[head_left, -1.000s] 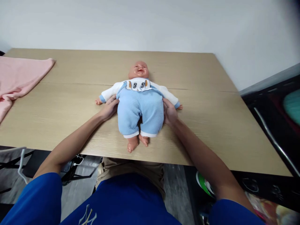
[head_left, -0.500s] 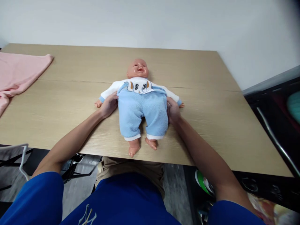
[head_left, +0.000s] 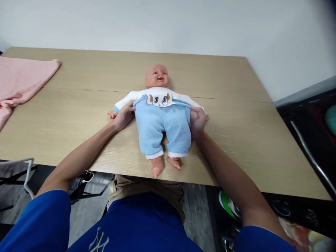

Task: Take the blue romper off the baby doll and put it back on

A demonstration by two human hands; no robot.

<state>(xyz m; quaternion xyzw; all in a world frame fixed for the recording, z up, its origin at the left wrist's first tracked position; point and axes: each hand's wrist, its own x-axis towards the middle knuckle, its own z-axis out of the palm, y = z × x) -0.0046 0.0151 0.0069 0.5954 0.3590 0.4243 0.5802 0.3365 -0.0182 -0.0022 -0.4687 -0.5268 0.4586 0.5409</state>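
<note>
A baby doll (head_left: 157, 76) lies on its back on the wooden table, head away from me and bare feet near the front edge. It wears a white long-sleeved top (head_left: 131, 96) with an animal face on the front, and fuzzy light blue pants (head_left: 162, 120) with white cuffs. My left hand (head_left: 124, 115) pinches the pants at the waistband on the left side. On the other side my right hand (head_left: 197, 119) grips the waistband, thumb on top. The waistband is drawn wide across the doll's belly.
A pink cloth (head_left: 23, 78) lies at the table's left end. The wooden table (head_left: 236, 147) reaches back to a white wall (head_left: 168, 26). Past its right edge is a dark rack with a metal bar (head_left: 312, 157). A white cable (head_left: 27, 175) hangs at the lower left.
The doll has shifted slightly to the right with the pants. My right hand has moved a little up and right, its thumb now showing over the waistband.
</note>
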